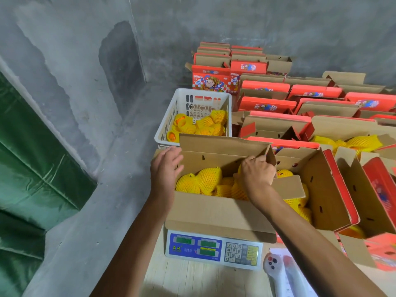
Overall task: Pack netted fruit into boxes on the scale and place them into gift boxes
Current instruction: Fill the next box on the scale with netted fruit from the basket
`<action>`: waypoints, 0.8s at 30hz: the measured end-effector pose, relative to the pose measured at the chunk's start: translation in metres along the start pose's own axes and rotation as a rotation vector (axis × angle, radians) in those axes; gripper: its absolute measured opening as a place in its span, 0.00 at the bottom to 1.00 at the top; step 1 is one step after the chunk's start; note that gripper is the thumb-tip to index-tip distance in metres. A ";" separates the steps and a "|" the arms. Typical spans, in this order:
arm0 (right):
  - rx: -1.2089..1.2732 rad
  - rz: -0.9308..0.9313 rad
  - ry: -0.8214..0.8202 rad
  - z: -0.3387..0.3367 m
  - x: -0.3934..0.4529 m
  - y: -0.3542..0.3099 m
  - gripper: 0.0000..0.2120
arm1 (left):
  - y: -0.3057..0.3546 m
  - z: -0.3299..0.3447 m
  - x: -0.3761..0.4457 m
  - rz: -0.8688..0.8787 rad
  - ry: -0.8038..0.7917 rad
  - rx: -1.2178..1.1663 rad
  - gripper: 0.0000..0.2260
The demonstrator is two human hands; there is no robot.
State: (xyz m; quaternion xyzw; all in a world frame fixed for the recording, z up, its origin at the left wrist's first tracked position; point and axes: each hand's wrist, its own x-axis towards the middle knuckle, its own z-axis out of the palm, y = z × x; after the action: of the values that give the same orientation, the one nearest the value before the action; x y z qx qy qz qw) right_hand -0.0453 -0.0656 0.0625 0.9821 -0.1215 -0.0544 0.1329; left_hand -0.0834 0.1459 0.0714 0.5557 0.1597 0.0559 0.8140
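Fingers (260,160) of the right hand (256,175) curl around the far flap's corner on a cardboard box (214,209) sitting on the digital scale (214,246). Left hand (164,170) rests flat, fingers straight, against the box's left side. Yellow netted fruit (205,181) fills the box between both hands. Beyond the fingers, a white basket (169,118) holds more fruit; to their right stand red gift boxes (267,103).

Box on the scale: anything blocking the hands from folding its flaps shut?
Nothing visible. The left hand lies open against the box at its far-left corner; the right hand grips the far flap. The netted fruit sits below the rim.
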 end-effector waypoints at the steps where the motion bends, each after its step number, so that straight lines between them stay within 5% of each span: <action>1: 0.005 0.015 0.009 0.001 0.002 -0.002 0.29 | -0.004 0.001 -0.001 -0.019 -0.025 -0.012 0.12; 15: 0.270 0.172 0.070 0.011 0.005 -0.020 0.14 | -0.028 0.018 -0.011 -0.203 -0.096 -0.122 0.07; 21: 0.435 0.131 0.089 0.013 0.003 -0.004 0.37 | -0.025 0.008 -0.006 -0.203 -0.102 -0.179 0.07; 24: 0.565 0.129 0.154 0.016 -0.002 0.002 0.39 | -0.025 0.006 -0.006 -0.205 -0.114 -0.177 0.08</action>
State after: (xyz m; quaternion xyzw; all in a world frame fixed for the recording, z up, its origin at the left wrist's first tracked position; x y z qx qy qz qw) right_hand -0.0501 -0.0706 0.0483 0.9717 -0.1837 0.0646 -0.1336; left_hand -0.0894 0.1291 0.0514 0.4647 0.1634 -0.0454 0.8691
